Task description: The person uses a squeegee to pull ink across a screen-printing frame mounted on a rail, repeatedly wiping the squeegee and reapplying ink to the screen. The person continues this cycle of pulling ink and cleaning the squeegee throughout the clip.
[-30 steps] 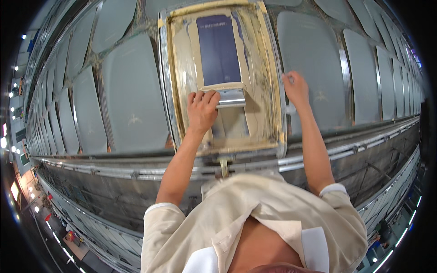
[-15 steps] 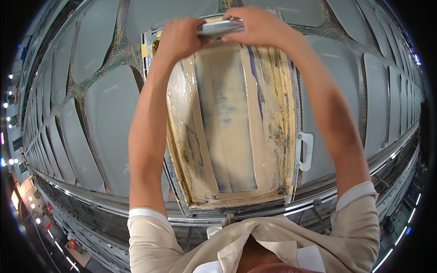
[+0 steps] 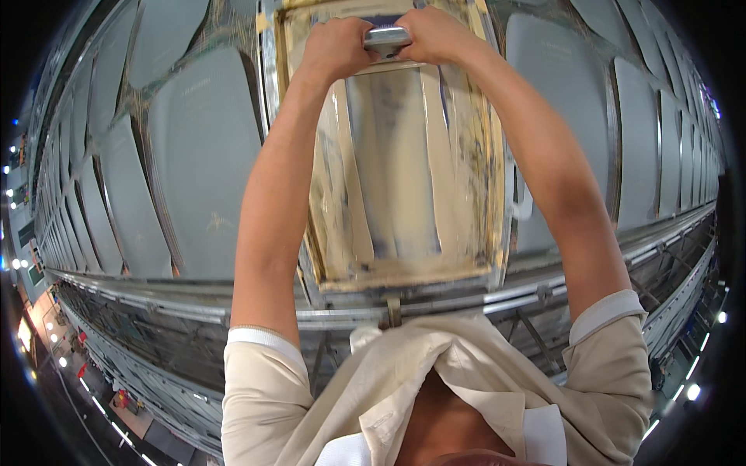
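Both my arms reach far out over a printing screen [image 3: 396, 171] in a stained, tan-smeared frame. My left hand [image 3: 334, 48] and my right hand [image 3: 439, 37] are closed around a squeegee [image 3: 387, 39] with a metallic holder, one at each side of its middle. It lies crosswise over the far part of the screen. Thick beige ink [image 3: 340, 179] coats the mesh in lengthwise bands. Between them runs a paler, bluish-smudged strip. My hands hide part of the squeegee, and its lower edge is hard to make out.
Flat grey panels [image 3: 206, 147] lie in rows on a patterned surface on both sides of the frame. A white handle [image 3: 522, 193] sticks out at the frame's right side. A metal rail [image 3: 350, 317] runs along the near edge, between me and the screen.
The squeegee, held in both hands, has come nearer to me relative to the screen, away from the frame's far end. The whole screen now sits higher in the view.
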The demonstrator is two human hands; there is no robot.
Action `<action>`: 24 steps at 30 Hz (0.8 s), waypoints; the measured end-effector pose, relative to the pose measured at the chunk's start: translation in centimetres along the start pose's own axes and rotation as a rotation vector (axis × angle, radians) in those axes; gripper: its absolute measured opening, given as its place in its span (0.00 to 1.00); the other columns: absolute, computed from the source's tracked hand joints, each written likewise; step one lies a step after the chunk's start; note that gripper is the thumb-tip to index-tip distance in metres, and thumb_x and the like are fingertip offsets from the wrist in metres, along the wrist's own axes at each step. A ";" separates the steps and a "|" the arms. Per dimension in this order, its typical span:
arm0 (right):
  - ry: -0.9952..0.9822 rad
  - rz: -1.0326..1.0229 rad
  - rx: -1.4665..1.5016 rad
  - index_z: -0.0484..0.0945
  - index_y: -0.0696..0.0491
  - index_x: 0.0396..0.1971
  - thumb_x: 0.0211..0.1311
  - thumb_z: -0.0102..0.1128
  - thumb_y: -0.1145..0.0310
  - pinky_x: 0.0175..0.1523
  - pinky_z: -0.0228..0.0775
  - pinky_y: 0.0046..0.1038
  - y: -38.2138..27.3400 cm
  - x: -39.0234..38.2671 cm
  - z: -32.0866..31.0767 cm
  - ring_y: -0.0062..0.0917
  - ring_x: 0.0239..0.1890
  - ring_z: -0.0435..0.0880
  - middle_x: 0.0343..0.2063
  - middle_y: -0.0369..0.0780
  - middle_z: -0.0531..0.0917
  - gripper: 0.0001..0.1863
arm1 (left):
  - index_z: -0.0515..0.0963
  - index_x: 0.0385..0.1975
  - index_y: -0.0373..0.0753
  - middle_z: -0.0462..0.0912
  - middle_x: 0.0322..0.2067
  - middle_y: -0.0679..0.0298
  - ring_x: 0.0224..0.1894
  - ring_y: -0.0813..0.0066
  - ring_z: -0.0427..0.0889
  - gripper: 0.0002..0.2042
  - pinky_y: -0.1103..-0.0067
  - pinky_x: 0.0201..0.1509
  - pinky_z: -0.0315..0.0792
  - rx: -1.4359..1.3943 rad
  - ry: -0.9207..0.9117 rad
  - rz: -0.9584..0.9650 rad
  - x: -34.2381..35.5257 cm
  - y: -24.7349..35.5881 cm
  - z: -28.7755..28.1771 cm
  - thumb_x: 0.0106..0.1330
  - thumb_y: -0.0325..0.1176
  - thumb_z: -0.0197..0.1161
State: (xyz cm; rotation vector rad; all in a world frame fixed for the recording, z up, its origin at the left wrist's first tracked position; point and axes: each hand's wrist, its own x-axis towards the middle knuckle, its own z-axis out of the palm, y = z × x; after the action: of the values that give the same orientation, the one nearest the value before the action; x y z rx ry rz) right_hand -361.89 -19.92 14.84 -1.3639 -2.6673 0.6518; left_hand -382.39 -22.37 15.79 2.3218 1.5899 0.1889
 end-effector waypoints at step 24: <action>0.062 -0.021 0.029 0.81 0.50 0.27 0.46 0.72 0.65 0.40 0.74 0.43 -7.6 -13.2 3.9 0.42 0.32 0.84 0.25 0.43 0.84 0.09 | 0.83 0.29 0.44 0.82 0.25 0.62 0.32 0.60 0.82 0.09 0.69 0.45 0.65 -0.008 0.150 0.068 -14.8 6.2 2.6 0.49 0.35 0.75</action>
State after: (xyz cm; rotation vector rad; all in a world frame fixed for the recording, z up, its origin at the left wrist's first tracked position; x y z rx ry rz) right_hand -360.70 -35.51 16.02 -1.3240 -2.6102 0.6336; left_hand -381.68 -38.65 16.46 2.4071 1.5760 0.3932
